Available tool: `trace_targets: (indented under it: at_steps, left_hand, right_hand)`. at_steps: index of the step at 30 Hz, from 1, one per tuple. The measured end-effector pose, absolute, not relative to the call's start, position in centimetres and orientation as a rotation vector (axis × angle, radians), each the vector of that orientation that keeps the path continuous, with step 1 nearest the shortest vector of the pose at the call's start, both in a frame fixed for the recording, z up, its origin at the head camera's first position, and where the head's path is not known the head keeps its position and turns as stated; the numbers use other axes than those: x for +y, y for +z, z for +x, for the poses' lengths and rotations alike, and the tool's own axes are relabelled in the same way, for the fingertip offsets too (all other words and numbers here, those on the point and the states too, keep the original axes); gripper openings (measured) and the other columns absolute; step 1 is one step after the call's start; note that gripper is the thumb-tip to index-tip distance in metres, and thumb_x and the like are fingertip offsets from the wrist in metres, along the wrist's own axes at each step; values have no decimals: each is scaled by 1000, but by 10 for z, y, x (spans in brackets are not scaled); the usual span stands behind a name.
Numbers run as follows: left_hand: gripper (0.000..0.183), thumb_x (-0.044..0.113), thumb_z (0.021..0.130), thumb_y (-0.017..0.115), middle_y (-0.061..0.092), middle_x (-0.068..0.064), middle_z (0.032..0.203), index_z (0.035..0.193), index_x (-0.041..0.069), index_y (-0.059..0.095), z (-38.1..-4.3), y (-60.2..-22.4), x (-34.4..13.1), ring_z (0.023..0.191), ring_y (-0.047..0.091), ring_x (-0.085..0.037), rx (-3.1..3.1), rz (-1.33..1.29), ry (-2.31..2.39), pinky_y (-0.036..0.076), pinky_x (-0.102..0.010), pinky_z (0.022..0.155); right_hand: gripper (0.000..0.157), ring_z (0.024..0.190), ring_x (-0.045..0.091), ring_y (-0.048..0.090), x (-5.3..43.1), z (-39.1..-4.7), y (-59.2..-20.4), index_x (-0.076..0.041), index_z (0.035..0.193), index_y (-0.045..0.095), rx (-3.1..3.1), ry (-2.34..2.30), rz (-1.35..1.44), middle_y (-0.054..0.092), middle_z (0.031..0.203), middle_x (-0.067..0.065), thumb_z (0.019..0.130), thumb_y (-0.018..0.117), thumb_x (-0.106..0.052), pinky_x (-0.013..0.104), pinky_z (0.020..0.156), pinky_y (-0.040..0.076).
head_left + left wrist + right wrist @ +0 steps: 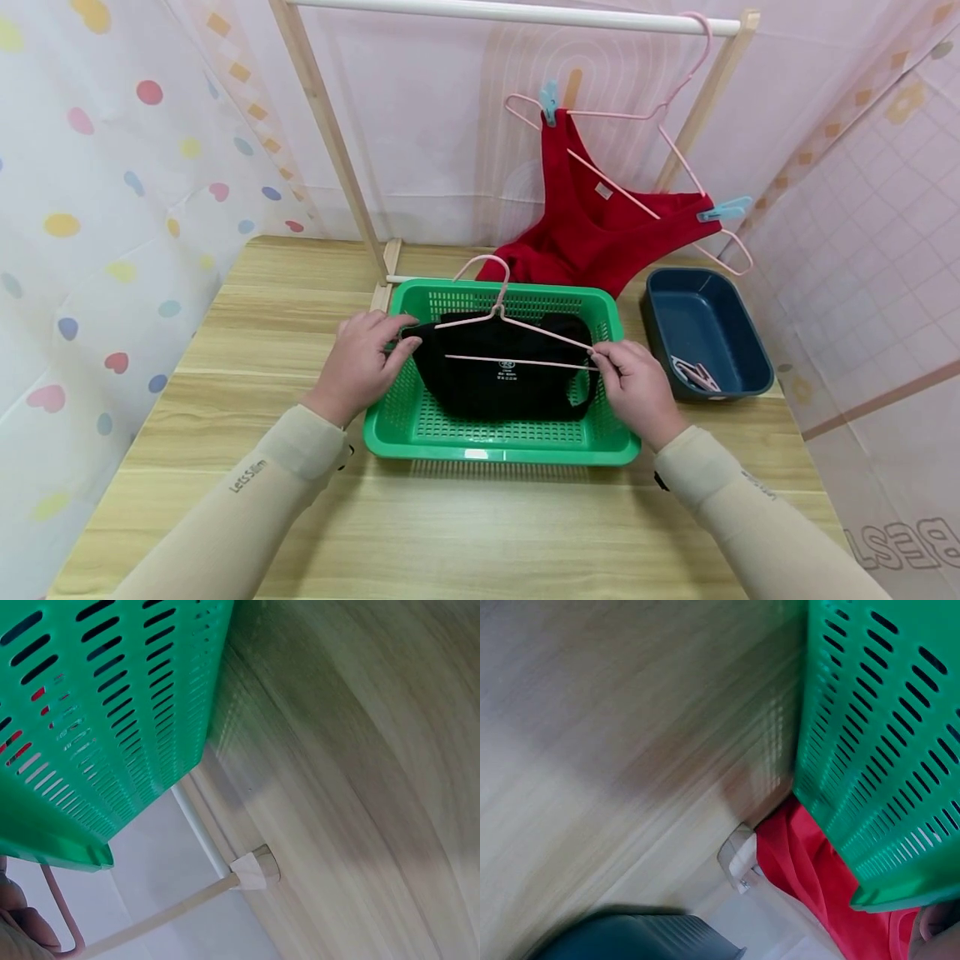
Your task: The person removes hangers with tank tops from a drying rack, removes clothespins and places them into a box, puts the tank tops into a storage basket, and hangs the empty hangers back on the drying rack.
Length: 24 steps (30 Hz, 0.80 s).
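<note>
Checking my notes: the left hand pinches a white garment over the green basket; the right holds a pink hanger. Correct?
Not quite: the head view shows a black garment, not a white one. The left hand does pinch it over the green basket, and the right hand holds a pink hanger.
</note>
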<state>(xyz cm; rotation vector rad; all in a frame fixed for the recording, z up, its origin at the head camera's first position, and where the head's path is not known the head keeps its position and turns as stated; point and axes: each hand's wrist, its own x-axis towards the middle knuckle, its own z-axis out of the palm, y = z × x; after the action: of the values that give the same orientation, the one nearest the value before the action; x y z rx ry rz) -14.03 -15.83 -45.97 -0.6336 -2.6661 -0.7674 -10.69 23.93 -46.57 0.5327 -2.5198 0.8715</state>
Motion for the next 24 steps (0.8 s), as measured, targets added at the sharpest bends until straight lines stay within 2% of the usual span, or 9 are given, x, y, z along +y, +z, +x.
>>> trace_targets:
  at_steps: [6,10,19,24]
  left_hand:
    - [37,32,103,68,71,-13,115,134,12,70,-139,-460,-153,103,63,-34,-2636,-651,-767,40,-52,89]
    - [36,30,103,69,70,-12,113,135,14,71,-138,-460,-149,99,61,-32,-2617,-661,-783,39,-50,87]
    - [23,19,104,67,69,-13,107,122,11,78,-138,-459,-148,102,62,-32,-2575,-621,-871,42,-55,92]
    - [22,14,104,66,69,-15,106,120,8,79,-140,-461,-151,102,60,-33,-2565,-622,-896,43,-57,97]
  right_hand:
    - [8,90,28,66,238,-107,-470,-2,104,76,-2489,860,543,74,91,9,99,70,-4,46,80,55]
    - [9,89,27,65,238,-107,-473,-3,105,76,-2481,857,545,74,92,8,100,69,-3,45,80,53]
    - [9,88,25,65,240,-108,-475,-4,105,76,-2476,853,566,73,91,7,100,69,-5,42,81,52]
    - [9,87,25,65,240,-108,-474,-5,105,77,-2462,856,575,73,90,7,100,69,-5,42,80,52]
